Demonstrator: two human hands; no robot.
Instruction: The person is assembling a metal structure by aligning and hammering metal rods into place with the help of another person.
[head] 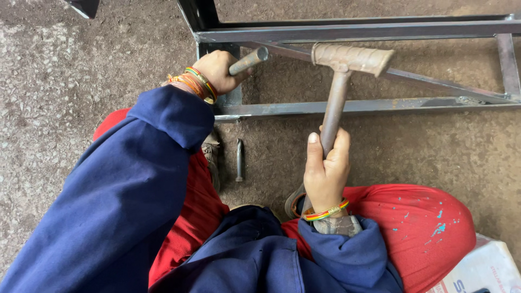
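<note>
A single head-worn camera looks almost straight down from above the person's chest, close to the work. The bottom of the view takes in the blue sleeves and red-clad knees; the top reaches the grey welded steel frame (358, 106) lying on the rough brown concrete floor (65, 59). No second view shares the scene.

I count one hammer (347, 59) at the upper middle of the frame, two chisels, one (248, 61) in my left hand (217, 69) at upper centre and one loose chisel (239, 159) on the ground at centre, one steel frame (358, 31) across the top, and two hands, my right hand (325, 171) at centre
</note>
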